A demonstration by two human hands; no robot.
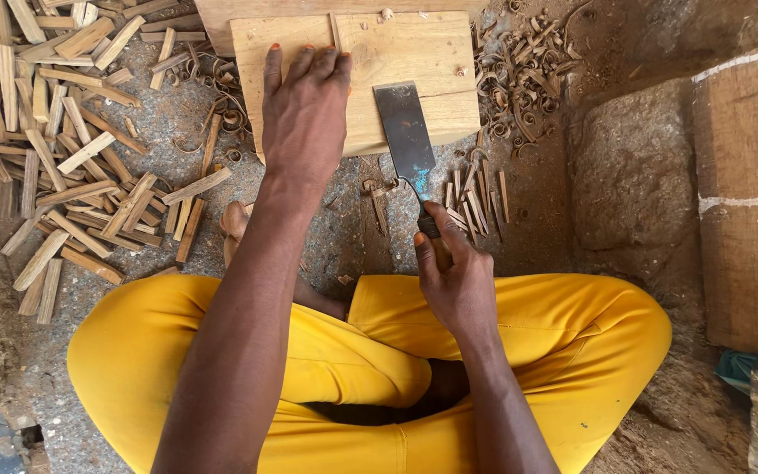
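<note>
I sit cross-legged in yellow trousers on the ground. My left hand [305, 110] lies flat, fingers together, on a pale wooden block [414, 53] in front of me. My right hand [454, 276] grips the wooden handle of a broad flat blade [404, 132], whose dark steel rests tilted across the block's near right part. A thin wooden stick [334, 28] lies upright on the block near my left fingertips.
A large pile of split wooden sticks [54, 132] covers the ground on the left. Curled shavings [524, 75] lie to the right of the block, with a few thin slivers [475, 202] below them. A big timber block [747, 193] stands at the right edge.
</note>
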